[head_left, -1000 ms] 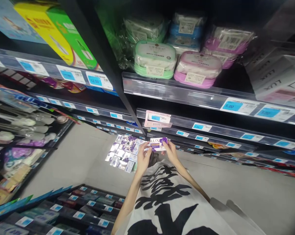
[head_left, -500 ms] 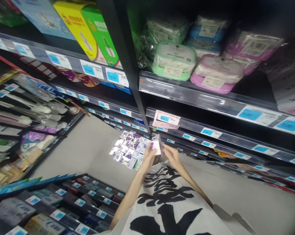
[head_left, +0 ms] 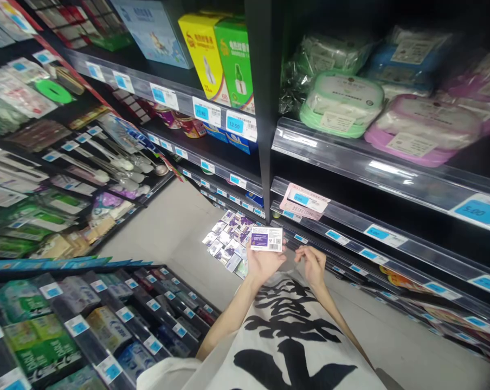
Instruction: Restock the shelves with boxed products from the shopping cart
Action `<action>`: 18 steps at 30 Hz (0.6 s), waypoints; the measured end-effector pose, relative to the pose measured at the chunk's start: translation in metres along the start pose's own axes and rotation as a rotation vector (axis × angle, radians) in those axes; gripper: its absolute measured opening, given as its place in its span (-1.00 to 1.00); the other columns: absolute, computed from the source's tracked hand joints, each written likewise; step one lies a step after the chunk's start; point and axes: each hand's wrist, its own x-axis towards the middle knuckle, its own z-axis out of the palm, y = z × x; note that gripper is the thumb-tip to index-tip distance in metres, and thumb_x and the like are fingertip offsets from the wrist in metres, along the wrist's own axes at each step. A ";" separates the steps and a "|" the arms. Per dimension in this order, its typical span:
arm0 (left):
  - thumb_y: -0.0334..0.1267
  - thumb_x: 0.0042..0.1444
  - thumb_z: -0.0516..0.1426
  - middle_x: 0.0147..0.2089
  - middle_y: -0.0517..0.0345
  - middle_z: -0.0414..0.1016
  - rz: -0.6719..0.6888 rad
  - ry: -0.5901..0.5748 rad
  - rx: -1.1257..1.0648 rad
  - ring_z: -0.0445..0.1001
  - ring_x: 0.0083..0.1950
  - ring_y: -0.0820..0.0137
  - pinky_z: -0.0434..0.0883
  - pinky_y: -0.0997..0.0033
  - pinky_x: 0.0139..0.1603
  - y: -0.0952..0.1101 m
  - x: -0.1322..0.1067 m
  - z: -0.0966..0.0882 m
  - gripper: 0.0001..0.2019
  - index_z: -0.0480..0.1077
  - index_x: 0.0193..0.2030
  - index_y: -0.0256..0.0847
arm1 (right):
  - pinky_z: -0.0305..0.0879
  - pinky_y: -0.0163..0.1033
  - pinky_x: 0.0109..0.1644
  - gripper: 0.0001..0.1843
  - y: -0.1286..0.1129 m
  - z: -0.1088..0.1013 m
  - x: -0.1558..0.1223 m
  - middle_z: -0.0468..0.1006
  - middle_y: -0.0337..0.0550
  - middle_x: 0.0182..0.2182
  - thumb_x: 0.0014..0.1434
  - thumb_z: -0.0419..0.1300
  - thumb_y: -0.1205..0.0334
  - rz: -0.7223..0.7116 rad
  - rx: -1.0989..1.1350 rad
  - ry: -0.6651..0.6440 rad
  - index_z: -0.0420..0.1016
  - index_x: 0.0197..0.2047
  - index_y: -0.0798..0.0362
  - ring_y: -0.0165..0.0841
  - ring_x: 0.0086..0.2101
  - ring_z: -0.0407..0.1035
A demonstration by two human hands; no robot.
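Head view: a white shirt [head_left: 285, 330] with black characters is filling the near foreground and running off the bottom edge. Beyond it, the left hand [head_left: 264, 264] is gripping a small carton [head_left: 266, 239], which is partly hiding the fingers. The right hand [head_left: 313, 262] is hovering just beside the carton, fingers bent; whether it is pinching anything cannot be told. Unlike one second earlier, the carton is presenting a text panel instead of its LUX face, and only the left hand is holding it. This panel is showing white, a purple block and a barcode at lower right; fine print is staying illegible. Similar cartons [head_left: 229, 238] are lying in rows beyond, their support unclear. A shelf [head_left: 342, 158] is receding into shadow.
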 end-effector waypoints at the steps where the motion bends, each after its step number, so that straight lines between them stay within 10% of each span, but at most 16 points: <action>1: 0.28 0.11 0.09 0.08 -0.26 0.52 0.007 0.004 0.053 0.43 -0.07 0.16 0.30 0.27 -0.16 0.000 0.000 -0.001 -0.17 0.37 0.31 -0.36 | 0.31 -0.15 -0.40 -0.66 -0.001 0.001 -0.001 0.54 -0.17 -0.63 0.26 0.28 0.00 0.003 0.000 -0.002 0.69 -0.41 0.02 -0.31 -0.58 0.39; 11: 0.41 0.13 0.01 0.17 -0.29 0.52 0.085 0.038 0.261 0.51 0.09 -0.01 0.43 0.06 -0.02 -0.005 -0.006 -0.008 -0.15 0.39 0.28 -0.30 | 0.30 -0.17 -0.36 -0.64 0.008 0.002 -0.006 0.59 -0.15 -0.54 0.29 0.25 -0.05 0.056 -0.004 -0.056 0.67 -0.34 0.04 -0.32 -0.52 0.41; 18: -0.05 -0.15 0.48 0.40 -0.15 0.27 0.559 0.167 0.978 0.27 0.43 0.00 0.24 0.01 0.46 -0.016 -0.008 -0.025 -0.02 0.22 0.41 -0.14 | 0.34 -0.21 -0.32 -0.48 0.017 0.007 -0.014 0.60 -0.12 -0.33 0.26 0.23 -0.28 0.153 -0.084 -0.164 0.63 -0.07 0.01 -0.31 -0.40 0.40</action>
